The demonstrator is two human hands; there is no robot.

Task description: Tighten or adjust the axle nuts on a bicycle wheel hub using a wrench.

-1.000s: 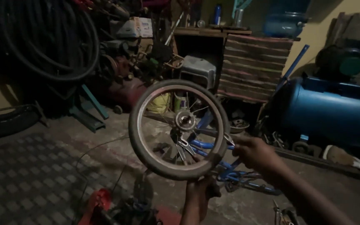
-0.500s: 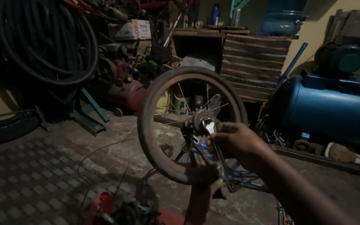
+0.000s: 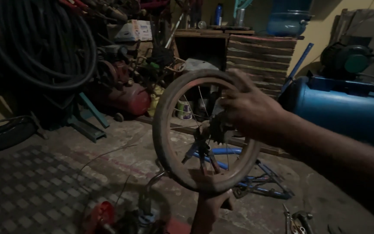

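A coil of black hoses (image 3: 40, 43) hangs at the far left above a red tank (image 3: 128, 99) on the floor. In the middle, a small bicycle wheel (image 3: 169, 130) with a worn tyre is held upright in the air. The left hand (image 3: 208, 206) comes up from below and is closed on the bottom of the rim. The right hand (image 3: 249, 110) reaches in from the right, fingers curled around the hub. A blue bucket (image 3: 288, 19) sits on the shelf behind; its contents are hidden. A blue compressor tank (image 3: 347, 110) lies at the right.
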